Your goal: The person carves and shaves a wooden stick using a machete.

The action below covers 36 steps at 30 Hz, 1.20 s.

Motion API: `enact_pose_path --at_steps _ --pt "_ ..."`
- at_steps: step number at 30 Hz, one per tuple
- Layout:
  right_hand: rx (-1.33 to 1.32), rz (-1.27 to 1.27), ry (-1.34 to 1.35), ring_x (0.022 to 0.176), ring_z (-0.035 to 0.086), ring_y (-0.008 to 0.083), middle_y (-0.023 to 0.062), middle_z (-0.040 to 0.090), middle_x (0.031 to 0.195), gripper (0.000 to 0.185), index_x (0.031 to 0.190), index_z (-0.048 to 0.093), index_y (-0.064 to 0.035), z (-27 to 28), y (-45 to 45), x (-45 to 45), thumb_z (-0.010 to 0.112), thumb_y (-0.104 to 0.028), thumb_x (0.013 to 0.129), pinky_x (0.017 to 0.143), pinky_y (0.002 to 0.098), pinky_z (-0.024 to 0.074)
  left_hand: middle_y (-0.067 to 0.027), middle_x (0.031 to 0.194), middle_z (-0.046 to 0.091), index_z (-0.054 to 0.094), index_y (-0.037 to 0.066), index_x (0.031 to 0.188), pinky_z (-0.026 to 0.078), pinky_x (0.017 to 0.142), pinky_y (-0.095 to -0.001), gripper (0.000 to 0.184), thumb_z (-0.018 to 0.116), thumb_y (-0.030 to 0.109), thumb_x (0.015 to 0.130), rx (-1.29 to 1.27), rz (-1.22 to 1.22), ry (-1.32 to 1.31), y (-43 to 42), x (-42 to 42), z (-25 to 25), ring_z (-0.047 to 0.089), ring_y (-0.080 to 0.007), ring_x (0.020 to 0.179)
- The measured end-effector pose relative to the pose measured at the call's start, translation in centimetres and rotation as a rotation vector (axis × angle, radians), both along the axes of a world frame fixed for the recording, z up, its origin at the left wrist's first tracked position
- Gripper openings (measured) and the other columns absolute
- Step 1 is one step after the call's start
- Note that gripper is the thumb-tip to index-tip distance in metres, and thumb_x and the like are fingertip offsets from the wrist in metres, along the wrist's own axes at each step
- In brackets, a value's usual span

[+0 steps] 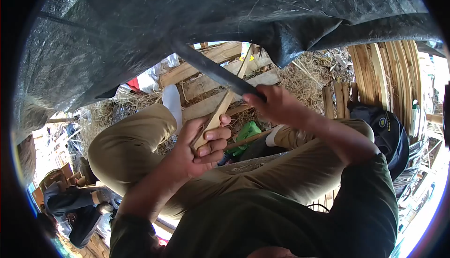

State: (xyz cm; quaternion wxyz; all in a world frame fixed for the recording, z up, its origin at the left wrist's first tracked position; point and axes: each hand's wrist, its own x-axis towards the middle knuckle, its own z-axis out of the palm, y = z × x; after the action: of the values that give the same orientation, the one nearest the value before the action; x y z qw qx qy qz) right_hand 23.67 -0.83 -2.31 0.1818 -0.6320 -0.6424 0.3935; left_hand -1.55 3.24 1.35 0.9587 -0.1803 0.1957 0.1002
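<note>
My left hand (204, 141) is closed around the lower part of a narrow wooden strip (217, 116), which slants up and away from me. In my right hand (280, 104) is the dark handle of a long-bladed machete (213, 70). Its grey blade points up and to the left, crossing over the strip near the strip's upper part. Whether the edge touches the wood I cannot tell. The strip's far end thins out beyond the blade. Both hands are above my crossed legs (136, 148).
A dark tarp (140, 28) hangs low across the front. Beneath it are wooden planks (206, 87) and straw (304, 80). Upright boards (389, 73) and a black bag (386, 134) are at the right. Green plastic (247, 134) lies between my legs. Another person's legs (77, 209) show at lower left.
</note>
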Motion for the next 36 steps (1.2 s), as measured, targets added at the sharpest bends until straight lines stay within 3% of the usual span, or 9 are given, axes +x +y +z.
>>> enact_pose_path --at_steps 4,5,8,13,16,21,25,31,36 --pt "-0.225 -0.147 -0.133 0.059 0.067 0.0316 0.0164 0.062 0.065 0.036 0.097 0.063 -0.0002 -0.5 1.6 1.6 0.058 -0.036 0.097 0.053 0.0431 0.0498 -0.0004 0.068 0.049 0.046 0.004 0.109 0.031 0.029 -0.0222 0.018 0.035 0.016 0.1 0.028 -0.007 0.038 0.1 0.2 -0.1 0.044 -0.0099 0.039" --pt "0.1 0.001 -0.291 0.06 0.066 0.0343 0.0172 0.062 0.064 0.034 0.094 0.063 -0.0002 -0.4 0.0 0.0 0.06 -0.034 0.096 0.053 0.0437 0.0497 -0.0003 0.067 0.049 0.046 0.004 0.109 0.031 0.029 -0.0222 0.018 0.035 0.016 0.1 0.039 -0.003 0.043 0.2 0.3 -0.1 0.044 -0.0097 0.038" --pt "0.214 -0.111 0.067 0.057 0.065 0.0363 0.0183 0.063 0.064 0.035 0.089 0.064 0.0005 -0.5 -1.7 -1.9 0.059 -0.033 0.097 0.051 0.0456 0.0487 -0.0001 0.067 0.049 0.046 0.004 0.109 0.03 0.029 -0.0221 0.019 0.034 0.017 0.1 0.039 -0.017 0.056 -0.2 0.1 0.1 0.044 -0.0096 0.039" --pt "-0.001 -0.128 -0.126 0.053 0.063 0.0352 0.0177 0.058 0.058 0.035 0.081 0.06 0.0008 -1.6 0.7 1.3 0.059 -0.03 0.097 0.048 0.045 0.0465 0.0044 0.064 0.046 0.05 0.01 0.101 0.026 0.028 -0.0211 0.017 0.036 0.019 0.099 0.088 -0.085 0.115 0.3 0.3 -0.2 0.038 -0.0064 0.037" --pt "0.397 -0.067 -0.029 0.053 0.064 0.0342 0.0167 0.057 0.055 0.035 0.082 0.059 0.0 -1.0 -1.6 -2.2 0.059 -0.031 0.098 0.048 0.0446 0.0468 0.0042 0.064 0.046 0.05 0.009 0.101 0.026 0.027 -0.0211 0.017 0.035 0.019 0.099 0.099 -0.077 0.14 -0.2 0.3 -0.1 0.039 -0.0067 0.037" --pt "-0.075 -0.134 -0.099 0.057 0.065 0.0378 0.0192 0.06 0.062 0.037 0.085 0.058 0.0001 0.2 0.9 1.0 0.059 -0.034 0.097 0.049 0.047 0.0476 0.0035 0.064 0.046 0.05 0.009 0.1 0.026 0.027 -0.0218 0.017 0.036 0.019 0.099 0.126 -0.113 0.153 0.7 0.3 0.2 0.039 -0.0076 0.037" --pt "0.269 -0.072 0.048 0.051 0.064 0.0334 0.0164 0.061 0.061 0.036 0.085 0.06 -0.0004 -0.6 -2.2 -2.2 0.059 -0.035 0.097 0.045 0.0438 0.0465 0.0029 0.063 0.045 0.05 0.009 0.099 0.026 0.026 -0.0219 0.017 0.036 0.018 0.099 0.142 -0.125 0.202 0.2 0.2 0.4 0.039 -0.0078 0.036" --pt "0.236 -0.012 -0.214 0.051 0.063 0.0343 0.0152 0.059 0.059 0.036 0.086 0.06 -0.0009 0.0 -0.4 -0.5 0.06 -0.035 0.097 0.05 0.0466 0.0488 0.0024 0.062 0.045 0.05 0.009 0.099 0.026 0.027 -0.0217 0.016 0.037 0.019 0.099 0.178 -0.171 0.232 0.6 0.2 0.6 0.038 -0.0086 0.036" --pt "-0.124 -0.095 0.058 0.067 0.068 0.0394 0.0233 0.065 0.07 0.04 0.093 0.062 0.003 1.5 -0.6 -1.1 0.054 -0.036 0.098 0.058 0.0497 0.0514 0.002 0.061 0.045 0.05 0.009 0.098 0.026 0.026 -0.0224 0.016 0.038 0.02 0.099 0.182 -0.173 0.274 0.0 0.5 1.3 0.038 -0.0086 0.036"
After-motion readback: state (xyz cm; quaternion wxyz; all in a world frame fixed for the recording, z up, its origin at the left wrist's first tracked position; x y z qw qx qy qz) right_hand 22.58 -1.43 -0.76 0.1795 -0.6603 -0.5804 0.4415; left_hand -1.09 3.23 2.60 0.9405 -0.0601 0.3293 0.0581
